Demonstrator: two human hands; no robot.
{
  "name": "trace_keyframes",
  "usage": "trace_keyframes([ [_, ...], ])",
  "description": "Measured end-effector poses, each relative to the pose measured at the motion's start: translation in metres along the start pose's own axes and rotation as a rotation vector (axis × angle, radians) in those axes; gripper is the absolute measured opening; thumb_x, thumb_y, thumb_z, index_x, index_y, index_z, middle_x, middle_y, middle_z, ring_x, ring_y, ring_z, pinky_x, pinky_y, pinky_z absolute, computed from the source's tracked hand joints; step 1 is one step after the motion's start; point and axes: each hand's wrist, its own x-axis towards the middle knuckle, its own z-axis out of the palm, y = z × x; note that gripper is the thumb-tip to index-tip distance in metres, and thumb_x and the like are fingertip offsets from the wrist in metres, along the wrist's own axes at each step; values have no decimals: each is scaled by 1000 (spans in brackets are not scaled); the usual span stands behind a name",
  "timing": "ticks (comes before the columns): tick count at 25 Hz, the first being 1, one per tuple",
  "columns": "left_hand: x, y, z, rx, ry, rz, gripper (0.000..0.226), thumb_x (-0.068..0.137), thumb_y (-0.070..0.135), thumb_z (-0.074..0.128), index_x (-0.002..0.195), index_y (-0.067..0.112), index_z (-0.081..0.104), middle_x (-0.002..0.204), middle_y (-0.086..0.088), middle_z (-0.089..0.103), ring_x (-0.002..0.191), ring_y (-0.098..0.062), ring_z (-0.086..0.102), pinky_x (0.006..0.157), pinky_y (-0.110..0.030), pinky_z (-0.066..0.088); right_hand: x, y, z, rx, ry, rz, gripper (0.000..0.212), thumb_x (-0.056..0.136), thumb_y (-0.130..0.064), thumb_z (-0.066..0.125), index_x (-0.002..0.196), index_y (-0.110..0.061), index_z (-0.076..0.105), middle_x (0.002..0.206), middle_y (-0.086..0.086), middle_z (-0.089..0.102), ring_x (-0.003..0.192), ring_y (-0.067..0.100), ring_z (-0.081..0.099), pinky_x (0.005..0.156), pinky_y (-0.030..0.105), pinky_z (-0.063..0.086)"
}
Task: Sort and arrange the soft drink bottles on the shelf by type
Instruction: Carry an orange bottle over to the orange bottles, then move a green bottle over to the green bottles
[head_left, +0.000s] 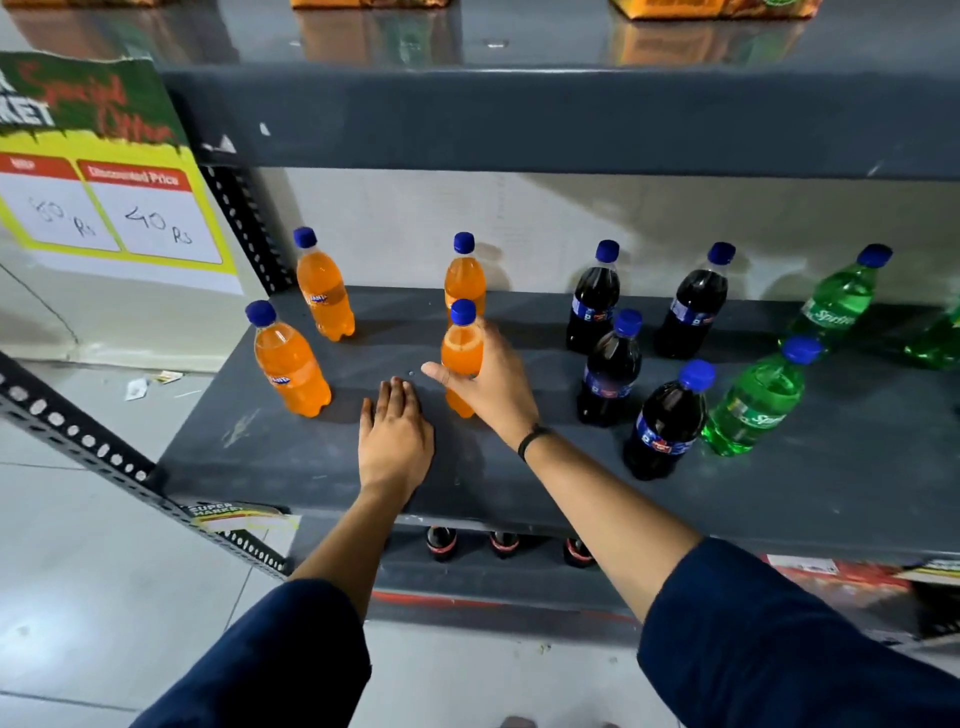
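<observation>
Several orange soda bottles with blue caps stand on the left half of the grey shelf (519, 483): one at the front left (288, 364), one behind it (323, 288), one at the back middle (465, 273). My right hand (491, 387) wraps around a further orange bottle (461, 348) standing in the middle. My left hand (396, 434) lies flat on the shelf, palm down, fingers together, holding nothing. Several dark cola bottles (610, 371) stand to the right of centre. Green Sprite bottles (756, 402) stand at the far right.
An upper shelf board (519, 119) overhangs the bottles. A perforated metal upright (244, 223) and a yellow price poster (109, 208) are at the left. Dark bottles with red labels (441, 543) stand on the shelf below. Tiled floor lies at the lower left.
</observation>
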Motion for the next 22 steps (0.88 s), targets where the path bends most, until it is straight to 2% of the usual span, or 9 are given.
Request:
trace_keyframes([
  [2,-2,1,-3,-17,-1,3,54,93,20,30,142,1,19,154,-17,21,144,-27,12,119,-44,9,-20,0,-11,-13,33,-52,76,77,-44,70,138,-12,37,134,11,52,121,19,49,95,24,43],
  [4,-14,-1,-7,-66,-12,-6,53,92,17,33,140,-2,23,152,-20,24,143,-29,16,119,-43,12,-60,1,-30,-53,121,-171,62,87,-41,60,137,-12,40,133,10,53,122,15,47,101,12,35],
  [7,-60,17,-12,-175,20,94,56,87,25,26,132,-6,37,143,-27,39,137,-39,29,113,-43,26,-142,21,-77,-135,266,-323,38,94,-37,49,127,-17,50,126,-3,54,120,11,49,105,18,36],
  [9,-90,51,-9,-182,8,236,59,83,27,22,128,-6,42,138,-27,45,133,-43,35,110,-46,33,-183,48,-117,-167,388,-297,32,96,-37,45,121,-19,52,119,-7,51,114,6,49,102,19,38],
  [11,-95,87,-6,-186,11,337,58,85,26,24,132,-4,38,142,-25,41,136,-40,31,112,-46,24,-192,72,-151,-179,523,-200,34,96,-37,44,120,-14,50,116,-2,49,109,9,48,98,21,39],
  [14,-65,139,-2,-215,12,288,58,87,24,25,138,-3,28,149,-23,29,141,-35,21,116,-39,11,-164,105,-197,-93,645,-9,54,89,-46,53,128,-10,42,122,1,44,115,9,46,102,32,41],
  [18,-33,156,17,-107,-43,145,65,80,24,24,138,-5,28,149,-25,27,141,-35,20,117,-44,15,-111,137,-222,108,418,201,110,61,-65,72,144,-12,22,142,3,35,134,12,35,114,30,28],
  [20,-32,157,25,-81,-47,128,65,78,23,27,136,-6,31,148,-25,29,141,-35,22,117,-45,16,-96,144,-224,222,261,225,110,60,-40,85,144,-10,20,136,2,44,123,0,45,109,24,36],
  [22,-31,157,27,-85,-38,126,64,79,24,29,136,-5,33,148,-25,31,140,-36,23,116,-46,17,-89,148,-223,230,226,251,89,63,-20,86,135,-15,34,121,-1,58,107,2,58,98,24,47],
])
